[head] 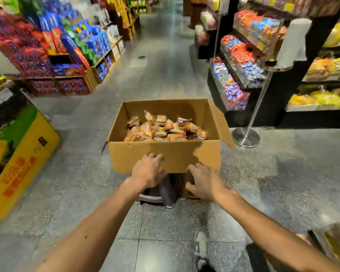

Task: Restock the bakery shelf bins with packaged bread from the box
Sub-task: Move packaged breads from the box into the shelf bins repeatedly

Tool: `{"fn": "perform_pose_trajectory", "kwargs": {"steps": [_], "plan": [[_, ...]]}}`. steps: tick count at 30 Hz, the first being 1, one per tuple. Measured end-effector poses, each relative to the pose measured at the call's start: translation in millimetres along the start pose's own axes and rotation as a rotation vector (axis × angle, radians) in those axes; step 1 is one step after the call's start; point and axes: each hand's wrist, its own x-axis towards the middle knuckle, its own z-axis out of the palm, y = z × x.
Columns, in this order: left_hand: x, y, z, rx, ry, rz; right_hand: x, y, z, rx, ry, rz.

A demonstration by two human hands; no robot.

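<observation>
Left of the box point(165, 154), on the grey floor, stands a big yellow carton point(18, 154), and beyond it, further back on the box's left, wooden crates carry a display point(47, 46) of red and blue packs. The box itself is plain brown cardboard, open at the top and set in the middle of the aisle, with its right flap folded outward. The bread point(165, 128), many small clear-wrapped packs, lies heaped loosely on the bottom of the box, well below its rim. The left hand point(148, 169) lies flat on the box's near wall, fingers spread and fairly straight, gripping nothing. Under the box, between the two hands, a dark purple-grey stool point(161, 193) shows, and the box seems to rest on it. The right hand point(202, 181) is at the lower edge of the same wall, fingers spread and bent, thumb held apart; the blur hides whether it grips the edge or only touches it, so I cannot tell. Nearer the camera than the box, a grey shoe point(201, 246) is on the tiles. Just right of the box, a metal post point(245, 138) stands on a round base. Further right of the box, dark shelves point(234, 65) hold bright sweets, and beyond them are bins point(322, 95) of yellow packs.
</observation>
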Motion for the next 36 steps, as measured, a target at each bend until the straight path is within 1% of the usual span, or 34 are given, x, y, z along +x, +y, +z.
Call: {"fn": "perform_pose_trajectory", "kwargs": {"steps": [3,7,9,12,14,16,19,22,24,27,31,34,36], "plan": [[71,-28,12,-0.063,-0.014,-0.017,83,13,-3,0.013,-0.010,-0.013],[186,-60,24,-0.136,-0.022,-0.061,211,51,-5,0.048,-0.034,-0.018],[242,-76,35,-0.176,-0.060,-0.126,275,73,-3,0.063,-0.071,-0.009],[306,-98,56,-0.192,-0.164,-0.209,348,99,9,0.108,-0.166,0.016],[339,-111,72,-0.224,-0.248,-0.261,390,117,22,0.139,-0.255,0.076],[362,-119,86,-0.282,-0.367,-0.318,422,132,38,0.190,-0.354,0.171],[391,-134,114,-0.307,-0.504,-0.377,462,151,65,0.346,-0.494,0.344],[416,-147,146,-0.295,-0.583,-0.400,496,167,92,0.565,-0.492,0.530],[429,-154,168,-0.296,-0.616,-0.415,515,178,111,0.663,-0.464,0.630],[444,-158,196,-0.264,-0.657,-0.398,541,189,133,0.742,-0.435,0.738],[454,-160,228,-0.078,-0.709,-0.364,566,197,156,0.765,-0.397,0.825],[456,-159,242,-0.046,-0.718,-0.411,580,199,165,0.812,-0.360,0.904],[458,-158,245,-0.039,-0.730,-0.435,589,200,168,0.920,-0.317,0.998]]}}
